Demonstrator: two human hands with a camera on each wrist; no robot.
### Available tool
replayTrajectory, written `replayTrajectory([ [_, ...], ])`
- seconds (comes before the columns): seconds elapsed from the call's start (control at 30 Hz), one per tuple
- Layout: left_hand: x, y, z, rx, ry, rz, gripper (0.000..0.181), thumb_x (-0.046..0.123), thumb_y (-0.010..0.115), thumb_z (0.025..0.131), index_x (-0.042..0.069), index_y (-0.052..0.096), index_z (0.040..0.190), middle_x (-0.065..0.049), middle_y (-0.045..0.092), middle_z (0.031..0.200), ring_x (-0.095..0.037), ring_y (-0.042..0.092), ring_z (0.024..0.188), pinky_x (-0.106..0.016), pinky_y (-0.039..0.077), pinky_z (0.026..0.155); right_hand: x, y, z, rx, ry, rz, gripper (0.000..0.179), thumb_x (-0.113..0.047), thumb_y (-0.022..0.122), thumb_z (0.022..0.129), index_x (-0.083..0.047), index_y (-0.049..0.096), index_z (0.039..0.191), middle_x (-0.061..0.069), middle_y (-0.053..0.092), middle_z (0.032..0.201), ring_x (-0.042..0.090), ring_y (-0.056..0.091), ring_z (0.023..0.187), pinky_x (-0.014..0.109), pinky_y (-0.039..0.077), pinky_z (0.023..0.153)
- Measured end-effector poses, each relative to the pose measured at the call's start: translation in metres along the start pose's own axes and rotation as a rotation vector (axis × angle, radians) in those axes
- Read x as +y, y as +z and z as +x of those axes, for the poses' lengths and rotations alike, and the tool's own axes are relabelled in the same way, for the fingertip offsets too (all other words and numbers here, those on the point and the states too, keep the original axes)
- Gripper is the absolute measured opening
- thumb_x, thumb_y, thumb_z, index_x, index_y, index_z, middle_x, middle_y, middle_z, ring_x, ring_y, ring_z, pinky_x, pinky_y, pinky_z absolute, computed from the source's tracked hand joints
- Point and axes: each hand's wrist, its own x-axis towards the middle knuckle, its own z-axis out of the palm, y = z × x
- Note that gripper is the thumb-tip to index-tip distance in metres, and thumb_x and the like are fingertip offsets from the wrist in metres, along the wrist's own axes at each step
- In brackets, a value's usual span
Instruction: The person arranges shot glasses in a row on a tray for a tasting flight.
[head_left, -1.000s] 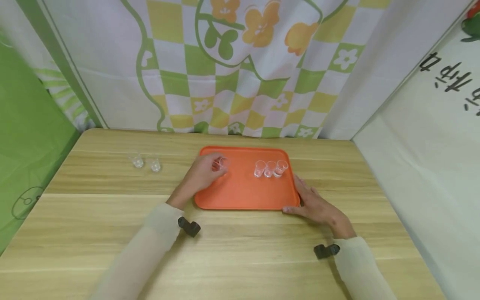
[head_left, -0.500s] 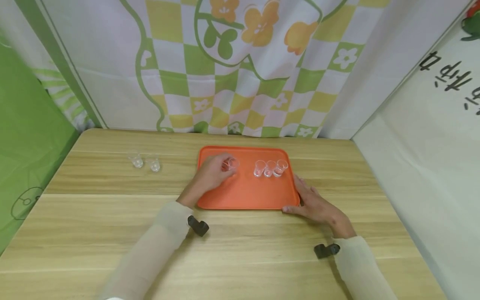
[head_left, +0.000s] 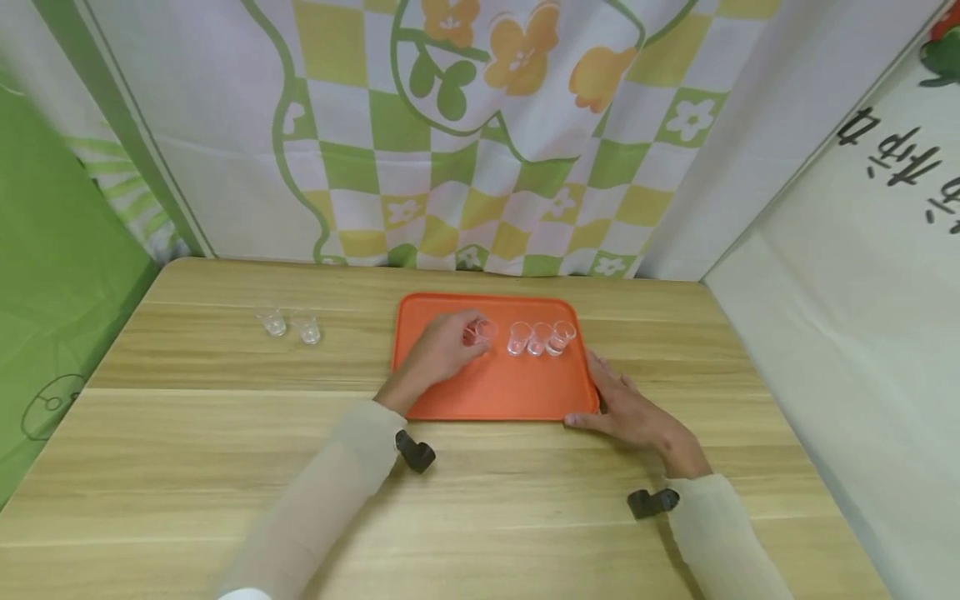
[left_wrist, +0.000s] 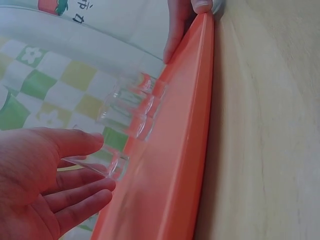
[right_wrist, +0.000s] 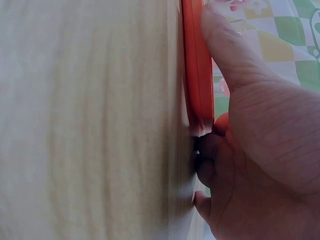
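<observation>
My left hand (head_left: 442,350) is over the orange tray (head_left: 517,392), pinching a small clear shot glass (left_wrist: 118,166) between thumb and fingers. The glass is upright, its base right at the tray's surface in the left wrist view. Just to its right, three similar shot glasses (head_left: 538,340) stand side by side in a row on the tray. My right hand (head_left: 633,412) grips the tray's front right corner. Its thumb lies along the front rim and its other fingers bend against the right side, as the right wrist view shows.
Two more clear shot glasses (head_left: 310,327) stand on the wooden table (head_left: 495,517), left of the tray. A patterned curtain (head_left: 480,167) hangs behind the table's back edge. A white wall covering (head_left: 847,275) borders the right side.
My left hand has moved right across the tray with the pinched shot glass, bringing it close to the row of three. The right hand and tray have stayed in place.
</observation>
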Motion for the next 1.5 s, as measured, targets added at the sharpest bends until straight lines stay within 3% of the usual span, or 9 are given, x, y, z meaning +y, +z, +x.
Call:
replayTrajectory([
  [0.67,0.004,0.012,0.008,-0.040,-0.004,-0.003,0.029,0.018,0.076,0.096,0.007,0.070,0.122,-0.002,0.069,0.097,-0.017,0.065,0.091,-0.032,0.055,0.081,-0.001,-0.001,0.000,-0.006,0.017,-0.005,0.116,-0.054,0.073,0.092,-0.006,-0.004,0.164,0.019,0.004,0.170,0.038,0.000,0.155,0.063,0.000,0.122],
  [1.27,0.003,0.017,0.011,-0.059,-0.006,0.015,0.030,0.019,0.076,0.096,0.009,0.069,0.123,-0.004,0.071,0.099,-0.017,0.066,0.092,-0.032,0.056,0.081,0.000,-0.001,-0.001,-0.009,0.018,-0.011,0.115,-0.054,0.073,0.093,-0.007,-0.004,0.165,0.019,0.005,0.170,0.038,0.000,0.155,0.062,-0.001,0.122],
  [1.5,0.003,0.016,0.011,-0.069,-0.001,0.029,0.030,0.021,0.076,0.097,0.009,0.069,0.123,-0.001,0.068,0.092,-0.016,0.064,0.086,-0.031,0.054,0.075,-0.001,-0.001,-0.002,-0.007,0.010,-0.006,0.115,-0.053,0.073,0.093,-0.006,-0.004,0.164,0.020,0.005,0.170,0.039,0.000,0.155,0.063,-0.001,0.122],
])
